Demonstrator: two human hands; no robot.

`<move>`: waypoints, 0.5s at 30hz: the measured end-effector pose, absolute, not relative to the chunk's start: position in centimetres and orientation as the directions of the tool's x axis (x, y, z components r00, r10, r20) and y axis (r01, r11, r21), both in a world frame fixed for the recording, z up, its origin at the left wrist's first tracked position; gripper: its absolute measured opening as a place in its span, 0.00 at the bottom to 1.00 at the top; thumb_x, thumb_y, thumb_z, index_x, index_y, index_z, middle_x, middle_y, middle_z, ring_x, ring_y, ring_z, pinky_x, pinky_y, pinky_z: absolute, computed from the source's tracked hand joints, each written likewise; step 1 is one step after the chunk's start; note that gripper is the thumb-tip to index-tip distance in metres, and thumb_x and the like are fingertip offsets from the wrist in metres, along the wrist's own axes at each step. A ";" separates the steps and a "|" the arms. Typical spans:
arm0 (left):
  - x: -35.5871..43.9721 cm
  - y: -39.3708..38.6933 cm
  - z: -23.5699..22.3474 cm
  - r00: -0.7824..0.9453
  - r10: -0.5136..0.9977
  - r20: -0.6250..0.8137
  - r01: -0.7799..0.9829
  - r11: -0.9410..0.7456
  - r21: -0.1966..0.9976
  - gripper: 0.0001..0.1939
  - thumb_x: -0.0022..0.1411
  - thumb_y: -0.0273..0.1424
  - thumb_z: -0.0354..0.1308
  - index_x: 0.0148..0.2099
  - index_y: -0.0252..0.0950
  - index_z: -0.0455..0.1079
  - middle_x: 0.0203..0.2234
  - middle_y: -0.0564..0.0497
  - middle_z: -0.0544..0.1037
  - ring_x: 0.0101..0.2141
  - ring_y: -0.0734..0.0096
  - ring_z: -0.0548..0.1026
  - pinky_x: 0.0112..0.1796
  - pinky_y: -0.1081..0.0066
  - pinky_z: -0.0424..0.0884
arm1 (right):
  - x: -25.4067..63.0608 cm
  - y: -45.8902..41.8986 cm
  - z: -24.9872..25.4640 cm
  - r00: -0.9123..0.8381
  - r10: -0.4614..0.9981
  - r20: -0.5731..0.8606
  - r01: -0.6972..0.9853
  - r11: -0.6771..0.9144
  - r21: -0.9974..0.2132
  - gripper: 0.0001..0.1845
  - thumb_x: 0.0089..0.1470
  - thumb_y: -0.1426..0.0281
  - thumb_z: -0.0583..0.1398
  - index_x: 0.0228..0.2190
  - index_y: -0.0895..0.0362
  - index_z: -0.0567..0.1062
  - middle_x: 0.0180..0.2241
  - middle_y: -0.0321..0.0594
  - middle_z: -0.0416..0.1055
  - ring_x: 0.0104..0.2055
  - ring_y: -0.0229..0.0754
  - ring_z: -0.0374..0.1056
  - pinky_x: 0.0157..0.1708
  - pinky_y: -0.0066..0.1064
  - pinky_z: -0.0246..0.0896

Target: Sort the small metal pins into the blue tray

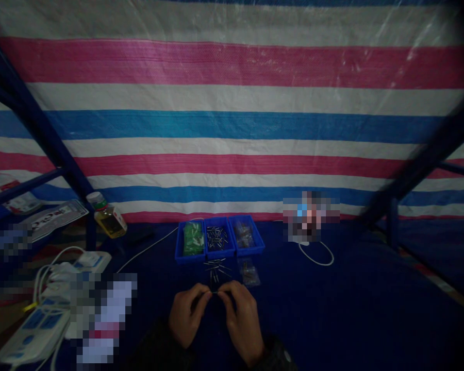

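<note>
My left hand (189, 313) and my right hand (243, 320) meet low in the middle of the view, thumbs and forefingers pinched. Between their fingertips runs a short thin metal rod (214, 292), held at both ends; its exact kind is too small to make out. Just beyond the fingers lies a loose group of similar thin metal rods (216, 269). A small clear plastic bag (249, 273) with thin pieces inside rests right of that group. Farther back, the middle blue tray (219, 253) holds many more metal rods.
The left blue tray (179, 247) holds green packets, the right blue tray (260, 242) clear bags. At left are a bottle (111, 221) and a power strip (34, 330) with cables. A white cable loop (327, 264) lies right. Blue frame bars and a striped sheet (232, 123) enclose the table.
</note>
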State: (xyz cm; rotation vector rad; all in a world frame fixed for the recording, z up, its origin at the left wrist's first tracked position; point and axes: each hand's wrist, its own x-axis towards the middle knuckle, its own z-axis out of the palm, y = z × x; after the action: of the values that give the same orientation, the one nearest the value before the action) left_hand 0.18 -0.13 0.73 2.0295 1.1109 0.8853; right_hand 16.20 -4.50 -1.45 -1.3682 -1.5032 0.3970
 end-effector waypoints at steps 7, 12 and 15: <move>0.2 -0.2 1.0 0.406 0.887 0.219 0.444 -0.401 0.801 0.15 0.72 0.36 0.52 0.34 0.37 0.72 0.18 0.57 0.69 0.20 0.74 0.70 0.26 0.76 0.62 | 16.2 -4.5 -1.2 0.160 0.887 0.432 0.533 0.291 -0.794 0.11 0.67 0.73 0.55 0.33 0.52 0.73 0.31 0.37 0.74 0.34 0.43 0.70 0.37 0.33 0.62; 0.1 -0.1 0.7 0.414 0.883 0.221 0.443 -0.408 0.798 0.15 0.72 0.36 0.52 0.34 0.37 0.72 0.18 0.57 0.68 0.20 0.74 0.70 0.27 0.75 0.63 | 16.2 -4.5 -1.1 0.163 0.891 0.423 0.520 0.287 -0.804 0.10 0.66 0.75 0.55 0.33 0.52 0.73 0.31 0.36 0.74 0.34 0.43 0.71 0.37 0.32 0.62; 0.0 0.0 0.5 0.418 0.880 0.225 0.435 -0.411 0.801 0.14 0.72 0.36 0.52 0.34 0.37 0.72 0.18 0.58 0.68 0.20 0.75 0.70 0.27 0.76 0.63 | 16.2 -4.5 -1.1 0.160 0.894 0.419 0.520 0.285 -0.806 0.10 0.67 0.74 0.55 0.34 0.52 0.73 0.32 0.36 0.74 0.35 0.43 0.71 0.38 0.32 0.62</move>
State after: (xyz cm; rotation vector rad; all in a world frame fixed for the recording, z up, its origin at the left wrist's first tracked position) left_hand -0.01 0.02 0.48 2.0130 1.1110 0.8636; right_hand 16.16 -4.53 -1.13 -1.3715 -1.4981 0.4453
